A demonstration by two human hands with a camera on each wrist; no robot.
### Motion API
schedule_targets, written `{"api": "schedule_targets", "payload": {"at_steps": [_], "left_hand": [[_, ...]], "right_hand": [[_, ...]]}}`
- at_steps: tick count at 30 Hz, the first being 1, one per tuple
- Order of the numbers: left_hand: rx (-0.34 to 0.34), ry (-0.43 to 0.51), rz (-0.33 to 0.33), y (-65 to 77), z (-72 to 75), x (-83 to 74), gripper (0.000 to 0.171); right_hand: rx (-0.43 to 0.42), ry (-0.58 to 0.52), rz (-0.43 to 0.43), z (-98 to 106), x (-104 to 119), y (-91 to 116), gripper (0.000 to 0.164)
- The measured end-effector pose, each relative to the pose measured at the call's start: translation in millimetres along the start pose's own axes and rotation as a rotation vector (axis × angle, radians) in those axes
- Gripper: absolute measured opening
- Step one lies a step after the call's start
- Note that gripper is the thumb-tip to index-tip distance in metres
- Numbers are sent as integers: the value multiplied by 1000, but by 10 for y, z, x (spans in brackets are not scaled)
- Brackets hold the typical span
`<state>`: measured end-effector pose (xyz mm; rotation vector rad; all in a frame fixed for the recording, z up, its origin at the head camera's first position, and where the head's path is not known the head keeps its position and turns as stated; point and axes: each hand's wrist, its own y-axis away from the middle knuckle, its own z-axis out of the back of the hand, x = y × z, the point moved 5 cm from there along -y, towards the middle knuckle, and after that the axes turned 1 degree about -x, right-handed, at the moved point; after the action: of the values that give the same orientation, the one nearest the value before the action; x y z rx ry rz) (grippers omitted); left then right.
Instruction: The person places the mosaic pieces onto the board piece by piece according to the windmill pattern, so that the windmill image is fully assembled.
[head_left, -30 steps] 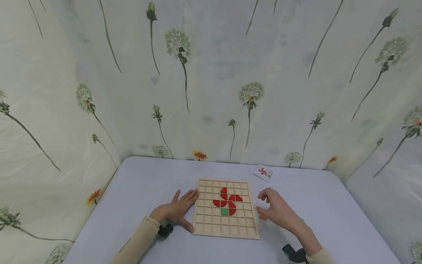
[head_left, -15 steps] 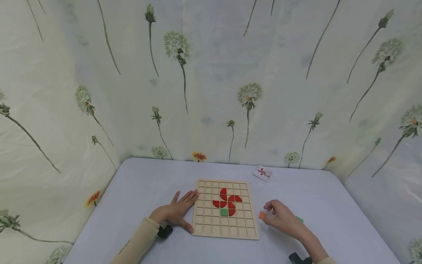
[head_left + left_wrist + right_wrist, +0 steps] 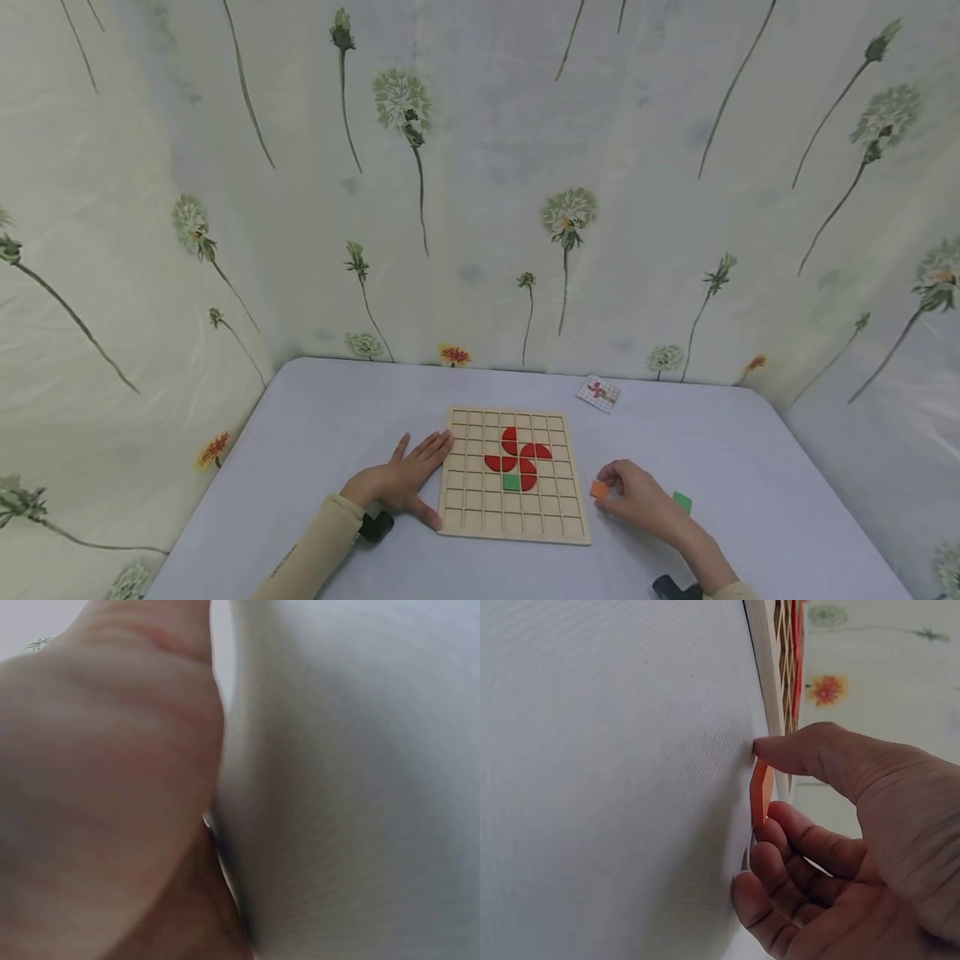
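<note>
A wooden grid board (image 3: 551, 504) lies flat, with several red rounded pieces (image 3: 528, 474) forming a pinwheel and one green square (image 3: 512, 482) below them. My left hand (image 3: 405, 475) rests at the board's left edge, fingers straight and thumb spread toward the near corner. Its wrist view is filled by blurred skin and the pale tabletop. To the right of the board, my right hand (image 3: 637, 497) pinches an orange square tile (image 3: 761, 791) by its edges, between thumb and forefinger, close to the table surface. The other fingers are loosely curled beneath.
Behind my right wrist lies a loose green tile (image 3: 682, 502). A small pattern card (image 3: 598, 392) showing a red pinwheel on a grid sits beyond the board's far right corner. The white table (image 3: 360, 383) meets a dandelion-printed curtain (image 3: 480, 208) at the back and sides.
My right hand has moved a little right and nearer to me, its fingers closing on the orange tile. The green tile beside the wrist shows more. My left hand has not moved.
</note>
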<state>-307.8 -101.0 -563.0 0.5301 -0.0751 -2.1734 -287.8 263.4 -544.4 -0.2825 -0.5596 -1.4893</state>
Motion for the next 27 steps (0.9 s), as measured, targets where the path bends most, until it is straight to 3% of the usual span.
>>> {"api": "schedule_targets", "payload": {"at_steps": [8,21,27], "left_hand": [[6,0,3,-8,-8,8,131],[4,8,11,-8,2,7,131],[8,20,9,-2,6,1,131]], "right_hand": [[-18,9,18,-10,34,-16,24],[-78,38,50,50,63,-13,22],[-108,21,95,130,193,-7,22]]}}
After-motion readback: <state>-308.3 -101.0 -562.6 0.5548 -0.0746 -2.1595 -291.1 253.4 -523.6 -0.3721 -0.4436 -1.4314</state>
